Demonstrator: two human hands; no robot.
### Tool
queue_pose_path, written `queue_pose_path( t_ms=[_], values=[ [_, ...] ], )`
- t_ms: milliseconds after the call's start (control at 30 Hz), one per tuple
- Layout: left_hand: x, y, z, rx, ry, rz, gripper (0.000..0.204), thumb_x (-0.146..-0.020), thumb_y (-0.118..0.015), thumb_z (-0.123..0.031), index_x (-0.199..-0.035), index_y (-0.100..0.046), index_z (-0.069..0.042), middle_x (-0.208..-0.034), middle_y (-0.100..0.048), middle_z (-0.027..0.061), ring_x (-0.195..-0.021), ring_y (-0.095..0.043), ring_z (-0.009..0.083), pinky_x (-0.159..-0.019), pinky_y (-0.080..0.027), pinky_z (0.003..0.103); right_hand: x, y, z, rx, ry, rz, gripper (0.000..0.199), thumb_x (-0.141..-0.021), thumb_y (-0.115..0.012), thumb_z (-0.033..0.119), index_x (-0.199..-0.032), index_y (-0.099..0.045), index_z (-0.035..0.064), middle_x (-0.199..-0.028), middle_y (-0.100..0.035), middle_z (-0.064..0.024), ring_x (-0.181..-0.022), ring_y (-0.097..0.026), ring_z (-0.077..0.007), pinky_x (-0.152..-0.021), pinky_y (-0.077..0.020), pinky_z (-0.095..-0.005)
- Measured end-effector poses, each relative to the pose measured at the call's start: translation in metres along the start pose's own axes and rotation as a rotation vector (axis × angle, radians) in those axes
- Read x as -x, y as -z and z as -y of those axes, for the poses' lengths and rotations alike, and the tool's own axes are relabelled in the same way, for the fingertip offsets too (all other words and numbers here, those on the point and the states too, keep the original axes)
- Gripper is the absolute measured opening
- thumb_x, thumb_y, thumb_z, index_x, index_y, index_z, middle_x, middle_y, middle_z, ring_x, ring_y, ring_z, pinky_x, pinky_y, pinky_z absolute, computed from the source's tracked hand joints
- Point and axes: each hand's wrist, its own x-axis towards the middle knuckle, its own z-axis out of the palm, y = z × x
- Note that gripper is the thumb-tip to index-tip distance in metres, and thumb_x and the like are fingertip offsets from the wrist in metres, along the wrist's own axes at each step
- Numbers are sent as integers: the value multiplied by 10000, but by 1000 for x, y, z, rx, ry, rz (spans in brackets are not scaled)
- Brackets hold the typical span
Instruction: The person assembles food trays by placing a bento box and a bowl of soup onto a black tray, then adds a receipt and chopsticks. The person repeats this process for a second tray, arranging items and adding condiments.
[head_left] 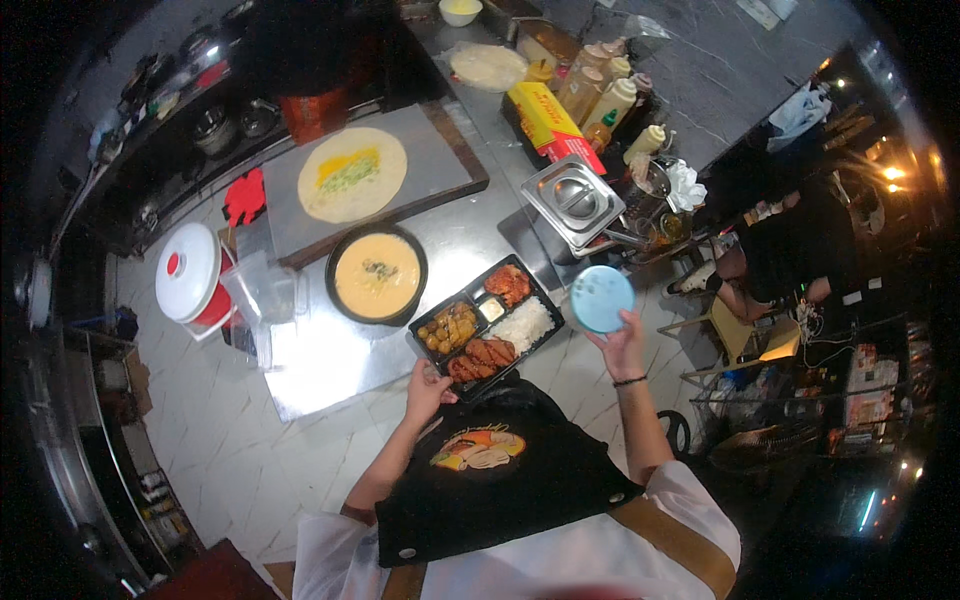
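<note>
one black compartment tray point(530, 352), at the near edge of the steel table point(310, 375), holding white rice point(522, 325) and sliced browned meat point(482, 360); left hand point(428, 390) at its near left corner, fingers bent, grip unclear.
one light-blue round container point(602, 298), grasped by the right hand's point(622, 347) fingers, just right of tray.
one dark bowl point(388, 319), orange-cream contents, beside tray.
</note>
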Motion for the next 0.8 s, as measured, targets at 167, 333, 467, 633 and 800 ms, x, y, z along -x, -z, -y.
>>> queue_pose_path(
  t_ms=[167, 333, 467, 633, 800],
  values=[
    [-11, -38, -13, 57, -22, -38, 356, -804, -552, 12, -1021, -282, -68, -618, -514, 102, -468, -577, 211, -423, -523, 313, -9, 31, 95, -322, 39, 201, 678, -748, -548, 433, -1302, -334, 106, -1342, -339, -129, -1197, -378, -324, -909, -376, -523],
    [-31, -66, -12, 26, -144, -201, 338, -802, -617, -64, -1043, -380, -65, -640, -540, 89, -513, -560, 158, -456, -499, 282, -95, 38, 185, -214, 213, 134, 781, -757, -546, 484, -1352, -219, 98, -1341, -300, -173, -1195, -367, -370, -947, -354, -522],
    [-45, -82, -15, 43, -240, -412, 320, -803, -631, -86, -1035, -411, -72, -645, -540, 59, -528, -527, 123, -463, -472, 249, -203, 38, 246, -117, 201, 136, 837, -739, -574, 495, -1358, -145, 132, -1321, -237, -213, -1182, -355, -407, -938, -348, -547],
    [-49, -94, -13, 85, -354, -638, 277, -837, -576, -97, -1070, -428, -84, -774, -562, 58, -645, -517, 91, -535, -437, 215, -340, 34, 276, 22, 38, 239, 799, -736, -578, 499, -1330, -182, 140, -1271, -267, -234, -1138, -400, -409, -877, -408, -537],
    [-20, -131, -7, 28, -453, -884, 245, -869, -508, -111, -1097, -428, -71, -878, -574, 57, -728, -532, 93, -592, -422, 217, -421, 31, 275, 164, -122, 278, 688, -751, -574, 480, -1253, -282, 112, -1164, -390, -200, -1079, -459, -378, -808, -462, -499]
  ],
)
